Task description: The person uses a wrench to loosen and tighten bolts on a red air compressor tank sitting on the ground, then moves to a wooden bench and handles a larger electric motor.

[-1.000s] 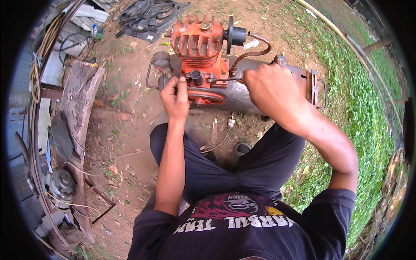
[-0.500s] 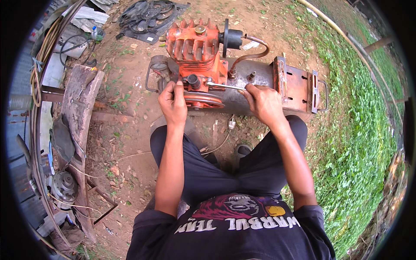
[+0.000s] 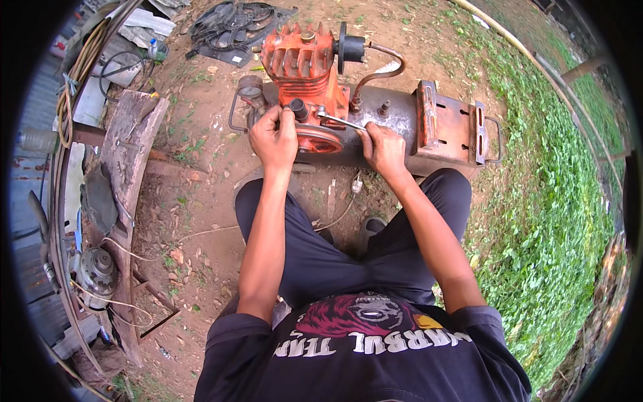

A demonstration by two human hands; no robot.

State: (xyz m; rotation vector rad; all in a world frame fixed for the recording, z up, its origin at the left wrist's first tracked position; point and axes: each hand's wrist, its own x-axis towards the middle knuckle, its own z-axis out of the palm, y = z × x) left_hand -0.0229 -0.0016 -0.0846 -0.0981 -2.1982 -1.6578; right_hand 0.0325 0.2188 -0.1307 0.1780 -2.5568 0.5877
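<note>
right hand (image 3: 385, 149) has the wrench (image 3: 345, 122) gripped, its head up against the orange compressor (image 3: 298, 59) at 12 o'clock. left hand (image 3: 276, 139) is curled by the black cap (image 3: 299, 109) at 11, can't tell if it's pinching anything. if the wrench slips, knuckles might smack the pulley (image 3: 320, 141). readable writing: white lettering (image 3: 382, 344) on the dark shirt (image 3: 362, 375) at 6.

My bare right hand (image 3: 385, 149), a second ago farther right of the orange-red finned metal compressor pump (image 3: 299, 59), has come closer to it and to my body. The slim silver metal wrench (image 3: 343, 121), nearly level then, now slopes toward me away from the pump; right of the pump, the short upright metal fitting (image 3: 384, 107) has come into sight.
</note>
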